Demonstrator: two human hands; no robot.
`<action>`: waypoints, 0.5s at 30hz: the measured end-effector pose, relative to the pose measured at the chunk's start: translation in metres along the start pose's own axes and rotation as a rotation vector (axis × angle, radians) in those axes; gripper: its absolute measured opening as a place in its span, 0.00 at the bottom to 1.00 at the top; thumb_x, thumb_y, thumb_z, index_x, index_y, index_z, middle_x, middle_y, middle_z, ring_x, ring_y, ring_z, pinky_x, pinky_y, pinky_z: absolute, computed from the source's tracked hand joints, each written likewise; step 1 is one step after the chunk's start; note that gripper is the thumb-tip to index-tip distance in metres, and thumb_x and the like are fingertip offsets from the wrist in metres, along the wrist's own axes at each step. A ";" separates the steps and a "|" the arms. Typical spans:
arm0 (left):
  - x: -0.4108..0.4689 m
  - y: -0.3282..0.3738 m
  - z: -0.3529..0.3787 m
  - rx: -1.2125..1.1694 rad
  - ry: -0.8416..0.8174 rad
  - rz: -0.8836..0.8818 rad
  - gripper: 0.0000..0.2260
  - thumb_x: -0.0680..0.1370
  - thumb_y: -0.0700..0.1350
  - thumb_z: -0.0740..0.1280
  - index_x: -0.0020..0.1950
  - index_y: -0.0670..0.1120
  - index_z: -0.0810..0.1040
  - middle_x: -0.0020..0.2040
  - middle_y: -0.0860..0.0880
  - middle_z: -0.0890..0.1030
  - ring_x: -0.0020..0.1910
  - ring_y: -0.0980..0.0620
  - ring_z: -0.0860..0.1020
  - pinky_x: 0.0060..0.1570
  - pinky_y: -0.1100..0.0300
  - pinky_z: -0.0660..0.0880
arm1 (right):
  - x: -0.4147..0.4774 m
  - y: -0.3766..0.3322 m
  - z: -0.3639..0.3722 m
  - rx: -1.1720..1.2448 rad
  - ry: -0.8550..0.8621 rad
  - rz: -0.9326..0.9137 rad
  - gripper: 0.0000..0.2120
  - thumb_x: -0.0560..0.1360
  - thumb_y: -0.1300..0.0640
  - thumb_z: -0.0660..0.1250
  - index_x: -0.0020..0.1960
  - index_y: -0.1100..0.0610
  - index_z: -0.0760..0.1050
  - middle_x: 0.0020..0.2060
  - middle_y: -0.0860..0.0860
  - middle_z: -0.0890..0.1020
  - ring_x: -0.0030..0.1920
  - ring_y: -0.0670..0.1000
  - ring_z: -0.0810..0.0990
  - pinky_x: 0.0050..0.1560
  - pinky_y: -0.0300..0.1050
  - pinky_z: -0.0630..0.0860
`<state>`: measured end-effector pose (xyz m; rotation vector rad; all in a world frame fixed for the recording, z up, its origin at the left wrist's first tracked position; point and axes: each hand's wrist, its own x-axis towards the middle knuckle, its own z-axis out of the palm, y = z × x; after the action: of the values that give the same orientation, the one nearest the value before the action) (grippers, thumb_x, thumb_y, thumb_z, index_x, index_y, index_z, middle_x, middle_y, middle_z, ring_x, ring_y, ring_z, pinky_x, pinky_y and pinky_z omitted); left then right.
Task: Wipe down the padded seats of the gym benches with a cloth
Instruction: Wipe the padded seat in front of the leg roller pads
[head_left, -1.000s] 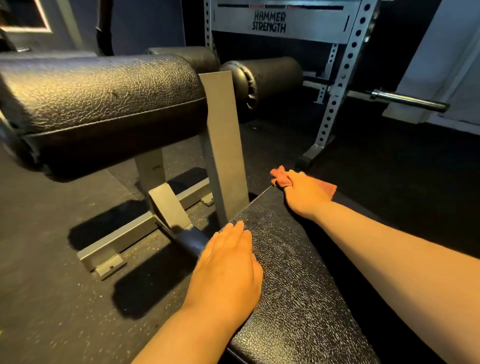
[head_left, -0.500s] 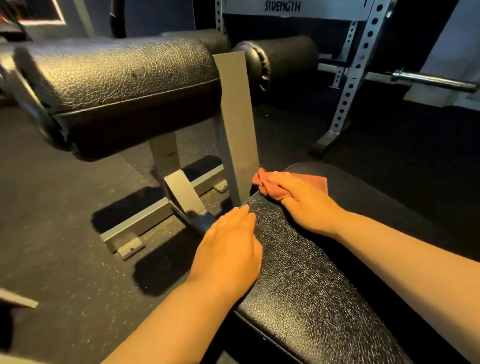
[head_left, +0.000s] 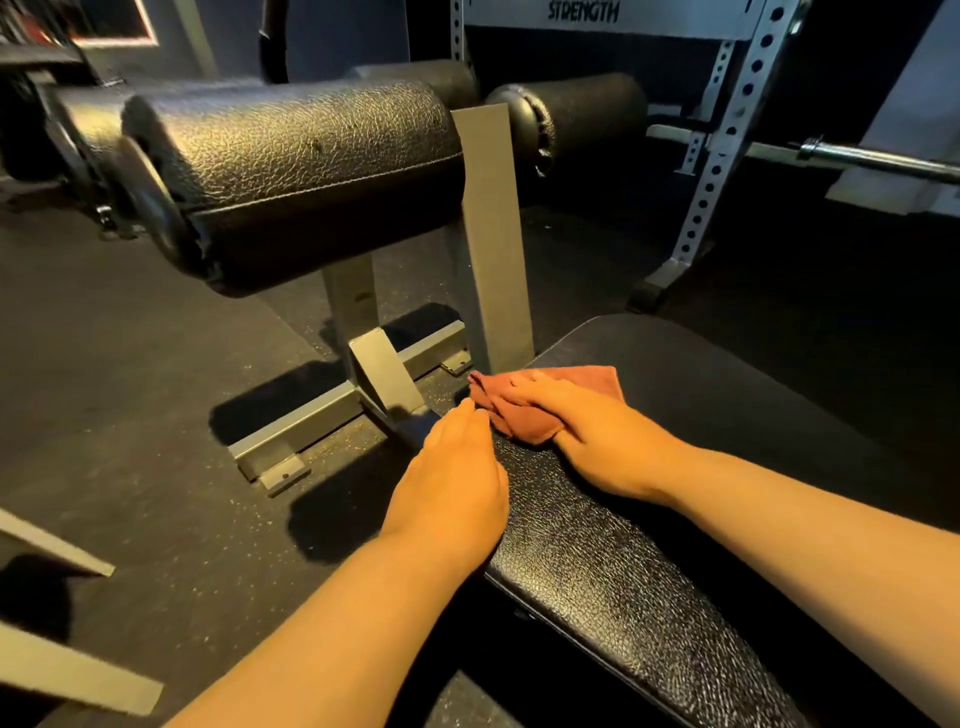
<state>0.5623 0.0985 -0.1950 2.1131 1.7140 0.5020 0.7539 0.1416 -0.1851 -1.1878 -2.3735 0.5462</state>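
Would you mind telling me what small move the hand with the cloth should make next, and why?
Probably draw the right hand and the red cloth back along the padded seat toward the body. The cloth sits at the seat's far corner beside the grey upright, and the long near stretch lies ahead of it. The left hand rests flat on the seat's edge.

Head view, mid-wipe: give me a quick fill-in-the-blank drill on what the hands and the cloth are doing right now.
1. The right hand presses a cloth of ____ colour onto the bench seat.
2. The left hand rests flat on the seat's ____ edge, holding nothing.
3. The cloth lies at the foot of the grey ____ upright that carries the roller pad.
4. The lettering on the rack behind reads ____.

Missing words: red; left; metal; STRENGTH
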 end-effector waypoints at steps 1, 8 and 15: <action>0.000 0.001 0.001 0.007 -0.009 -0.011 0.20 0.81 0.43 0.56 0.73 0.46 0.65 0.73 0.45 0.67 0.72 0.45 0.66 0.69 0.46 0.68 | -0.003 0.007 -0.009 -0.012 -0.044 -0.010 0.32 0.80 0.69 0.59 0.73 0.38 0.64 0.71 0.36 0.67 0.71 0.33 0.63 0.71 0.26 0.54; -0.010 -0.005 -0.008 0.051 -0.094 -0.020 0.14 0.81 0.42 0.58 0.67 0.45 0.69 0.69 0.45 0.67 0.68 0.42 0.69 0.65 0.42 0.71 | 0.028 0.023 -0.010 -0.049 0.162 0.304 0.28 0.78 0.69 0.56 0.76 0.53 0.68 0.73 0.52 0.72 0.72 0.50 0.69 0.67 0.26 0.55; -0.019 -0.005 -0.024 0.097 -0.020 -0.101 0.11 0.75 0.40 0.58 0.53 0.50 0.77 0.54 0.48 0.80 0.54 0.42 0.79 0.51 0.48 0.77 | -0.022 -0.027 0.001 0.001 -0.144 -0.020 0.30 0.81 0.67 0.58 0.78 0.45 0.61 0.72 0.32 0.62 0.71 0.30 0.59 0.73 0.27 0.50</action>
<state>0.5424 0.0823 -0.1773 2.0762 1.8578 0.3738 0.7474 0.1088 -0.1765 -1.1584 -2.5023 0.6460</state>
